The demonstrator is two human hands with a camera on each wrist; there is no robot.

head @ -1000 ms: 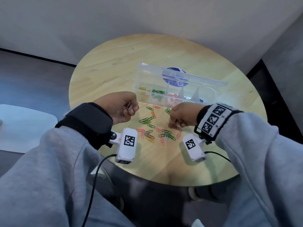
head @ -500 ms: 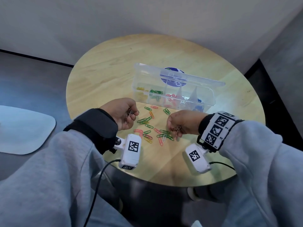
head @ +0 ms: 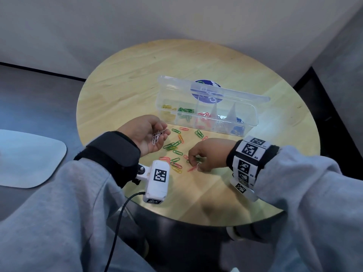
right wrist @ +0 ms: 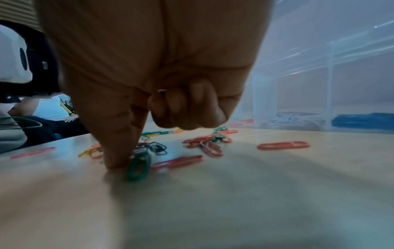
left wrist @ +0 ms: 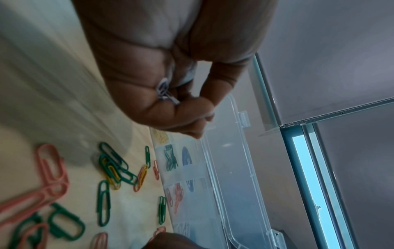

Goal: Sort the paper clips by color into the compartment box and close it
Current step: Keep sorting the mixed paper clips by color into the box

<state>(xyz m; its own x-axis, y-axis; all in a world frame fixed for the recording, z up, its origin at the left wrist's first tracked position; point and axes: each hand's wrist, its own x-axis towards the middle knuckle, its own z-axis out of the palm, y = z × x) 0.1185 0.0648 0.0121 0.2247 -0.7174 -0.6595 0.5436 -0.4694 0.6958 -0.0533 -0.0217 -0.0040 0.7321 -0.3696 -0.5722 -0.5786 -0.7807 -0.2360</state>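
A round wooden table [head: 121, 79] stands against a pale wall, with the open box [head: 206, 112] on it. Your left hand [head: 149, 134], palm up in front of the box, cups a bunch of white clips [head: 157, 136] in curled fingers. Your right hand [head: 208, 154], also in front of the box, pinches down into the loose clips [head: 174, 148]; what it grips, I cannot tell. Take one colour only, lift clear of tangled neighbours, then drop it in the matching compartment.
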